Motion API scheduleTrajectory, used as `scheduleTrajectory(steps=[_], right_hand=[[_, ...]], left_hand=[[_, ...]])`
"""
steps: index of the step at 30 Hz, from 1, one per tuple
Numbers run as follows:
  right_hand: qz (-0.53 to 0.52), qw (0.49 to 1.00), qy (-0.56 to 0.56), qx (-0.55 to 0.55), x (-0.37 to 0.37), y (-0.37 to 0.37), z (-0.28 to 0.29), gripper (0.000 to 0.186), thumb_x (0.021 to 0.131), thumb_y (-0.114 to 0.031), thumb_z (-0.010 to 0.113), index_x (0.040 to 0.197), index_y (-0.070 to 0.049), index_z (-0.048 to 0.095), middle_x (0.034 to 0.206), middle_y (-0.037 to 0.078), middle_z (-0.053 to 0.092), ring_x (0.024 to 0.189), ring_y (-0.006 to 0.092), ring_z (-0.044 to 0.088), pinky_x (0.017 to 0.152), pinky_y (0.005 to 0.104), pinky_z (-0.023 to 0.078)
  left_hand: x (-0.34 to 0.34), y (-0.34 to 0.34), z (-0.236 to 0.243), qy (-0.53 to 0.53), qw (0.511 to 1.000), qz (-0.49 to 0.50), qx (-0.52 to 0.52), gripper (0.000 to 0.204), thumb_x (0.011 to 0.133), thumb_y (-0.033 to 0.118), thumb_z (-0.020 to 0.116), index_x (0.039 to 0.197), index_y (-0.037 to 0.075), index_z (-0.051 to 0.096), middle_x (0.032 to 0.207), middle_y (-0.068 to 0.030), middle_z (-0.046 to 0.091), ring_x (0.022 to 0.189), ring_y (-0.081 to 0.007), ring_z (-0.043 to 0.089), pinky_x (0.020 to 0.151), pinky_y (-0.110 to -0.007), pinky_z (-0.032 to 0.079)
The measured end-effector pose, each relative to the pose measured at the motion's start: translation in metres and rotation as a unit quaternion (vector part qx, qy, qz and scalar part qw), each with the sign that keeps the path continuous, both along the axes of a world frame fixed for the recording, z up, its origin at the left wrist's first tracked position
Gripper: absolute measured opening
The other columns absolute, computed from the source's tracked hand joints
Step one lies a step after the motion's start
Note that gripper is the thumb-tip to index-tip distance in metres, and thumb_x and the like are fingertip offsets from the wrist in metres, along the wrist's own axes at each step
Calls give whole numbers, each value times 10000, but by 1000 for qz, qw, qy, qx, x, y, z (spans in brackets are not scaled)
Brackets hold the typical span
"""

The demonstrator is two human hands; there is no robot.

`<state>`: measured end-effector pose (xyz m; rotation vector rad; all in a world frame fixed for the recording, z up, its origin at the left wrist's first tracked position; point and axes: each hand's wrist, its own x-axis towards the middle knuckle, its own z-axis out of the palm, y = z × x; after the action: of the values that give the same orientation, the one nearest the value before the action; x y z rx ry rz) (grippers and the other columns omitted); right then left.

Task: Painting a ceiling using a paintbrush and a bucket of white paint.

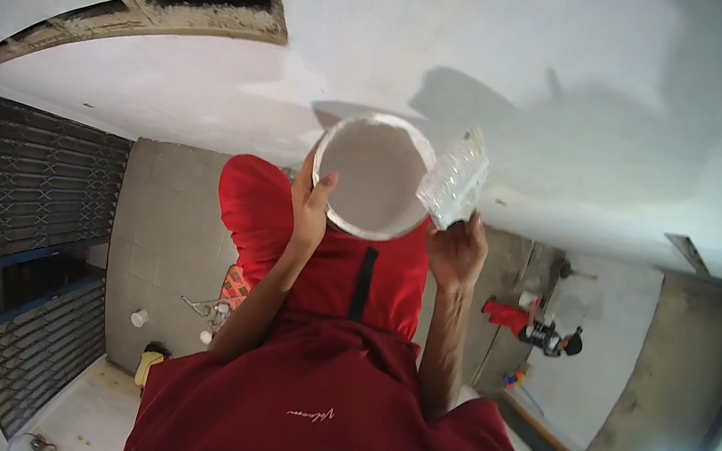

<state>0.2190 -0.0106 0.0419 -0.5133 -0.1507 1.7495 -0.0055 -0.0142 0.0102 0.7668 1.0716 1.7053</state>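
My left hand (313,208) grips a round white bucket (383,120) at its left side, thumb over the rim. The bucket's mouth faces up toward me, and its pale inside looks smooth; how full it is I cannot tell. In my right hand (457,253) is a broad, white, paint-coated tool (456,179), seemingly a wide brush, with a wet, ridged face. The fingers close round its lower end and hide any handle. The tool is raised at the bucket's right rim, close to it or touching. Both hands are in front of a white wall (367,16).
A rough-edged slot (167,12) is cut into the wall at upper left. Folding metal grilles (43,182) stand at far left. A white container (138,318) sits on the tiled floor (160,230). Another person (543,335) in red trousers is off to the right.
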Motion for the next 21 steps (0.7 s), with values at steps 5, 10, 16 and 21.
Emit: scheduleTrajectory(steps=[5,10,16,21], right_hand=[[26,999,48,-5,15,-1,-5,298,966,-264,568,1209,-100,619,1247,75,619,1025,235,634,798,358,576],[60,991,110,42,9,3,-7,302,976,-276,555,1210,-98,622,1244,88,631,1078,231,626,863,368,573],[62,989,106,81,1,10,8,366,970,-269,564,1280,-75,549,1297,78,590,1106,200,619,842,329,596],[35,994,37,93,-11,33,23,319,989,-241,535,1251,-64,571,1306,68,583,1098,186,593,883,325,548]], left_hand=[[11,2,-16,30,999,23,4,553,888,64,495,1424,-38,401,1357,-146,523,1268,-220,476,1072,-342,347],[2,-1,-18,5,1000,1,16,585,889,73,573,1438,-16,392,1416,-140,479,1308,-215,442,1097,-337,322],[2,0,-18,62,998,5,25,587,877,89,596,1422,-21,410,1410,-154,487,1306,-228,452,1100,-343,321],[8,-1,-24,48,998,27,25,595,855,85,608,1414,-7,428,1402,-152,501,1298,-233,466,1090,-347,338]])
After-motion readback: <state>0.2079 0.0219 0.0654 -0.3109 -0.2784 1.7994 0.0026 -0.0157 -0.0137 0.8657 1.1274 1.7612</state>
